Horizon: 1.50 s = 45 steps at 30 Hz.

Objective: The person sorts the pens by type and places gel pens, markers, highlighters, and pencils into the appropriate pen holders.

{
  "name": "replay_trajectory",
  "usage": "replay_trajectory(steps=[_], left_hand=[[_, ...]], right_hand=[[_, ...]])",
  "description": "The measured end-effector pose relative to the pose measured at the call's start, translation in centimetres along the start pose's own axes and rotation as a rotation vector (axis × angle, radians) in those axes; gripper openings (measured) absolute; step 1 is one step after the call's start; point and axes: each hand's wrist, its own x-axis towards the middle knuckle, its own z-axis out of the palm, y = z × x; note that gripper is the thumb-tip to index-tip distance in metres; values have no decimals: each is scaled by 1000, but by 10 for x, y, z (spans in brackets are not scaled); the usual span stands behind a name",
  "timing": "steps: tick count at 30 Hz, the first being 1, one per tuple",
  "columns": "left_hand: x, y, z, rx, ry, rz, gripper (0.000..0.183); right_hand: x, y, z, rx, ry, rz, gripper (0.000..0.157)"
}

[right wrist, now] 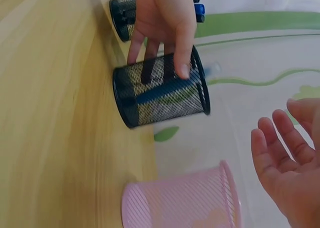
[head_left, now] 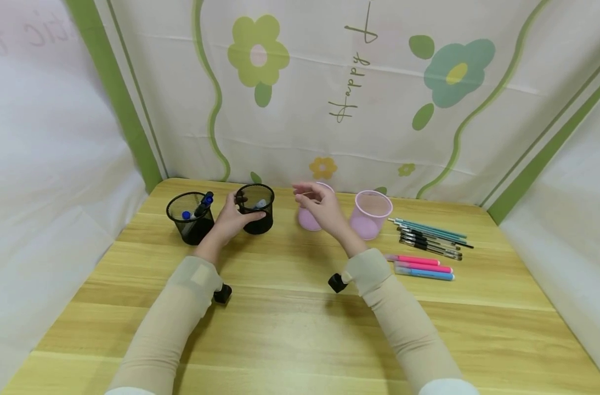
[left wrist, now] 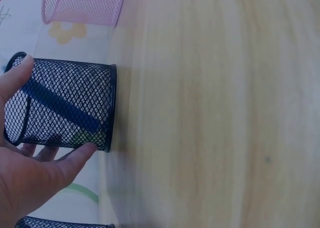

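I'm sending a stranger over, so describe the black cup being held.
At the back of the table, left of the pink cups, the left hand grips the black cup. Unlike the other black cup, further left, it has a pale-tipped pen sticking out.

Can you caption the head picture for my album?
Left hand holds a black cup; right hand is near a pink cup; markers lie on the table.
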Motion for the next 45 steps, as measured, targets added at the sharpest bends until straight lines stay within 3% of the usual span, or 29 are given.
replay_trajectory(steps=[7, 17, 40, 45], left_hand=[[0, -1, -2, 8, -9, 10, 100], [0, -1, -2, 14, -12, 17, 98], [0, -3, -2, 27, -8, 17, 100], [-1, -2, -2, 19, -6, 18, 100]], right_hand=[[-15, -2, -20, -49, -71, -18, 28], [-39, -11, -47, -209, -215, 9, 27], [-87, 5, -123, -488, -382, 26, 21], [-97, 13, -142, -534, -391, 93, 22]])
